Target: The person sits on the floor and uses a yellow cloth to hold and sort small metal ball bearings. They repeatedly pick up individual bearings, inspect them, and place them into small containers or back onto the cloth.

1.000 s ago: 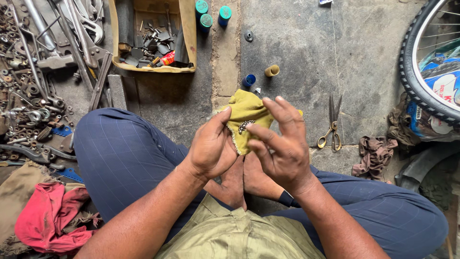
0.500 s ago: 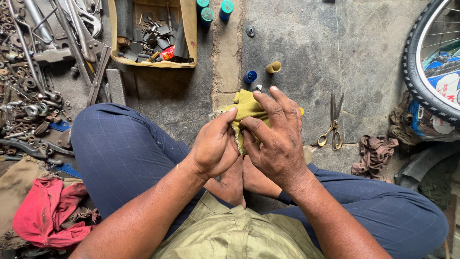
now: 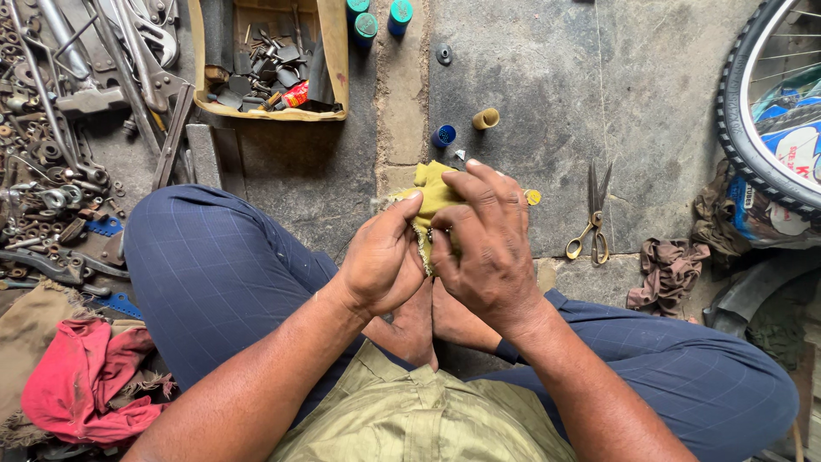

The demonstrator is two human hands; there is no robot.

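cloth [image 3: 430, 195] was gripped by both hands above the feet, over the floor [image 3: 530, 77]. since a second earlier, right hand [image 3: 487, 248] had been closed over left hand [image 3: 382, 257], so whatever was wrapped inside was hidden. scissors [image 3: 592, 224] lay nearby.

Bare floor [image 3: 513, 77] ahead (small caps [image 3: 443, 135] scattered); scissors [image 3: 592, 214] block rt; knees hem sides.

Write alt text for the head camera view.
Seated cross-legged on a stone floor, a person grips a yellow cloth with left hand and right hand. Scissors lie right; a box of metal parts sits ahead.
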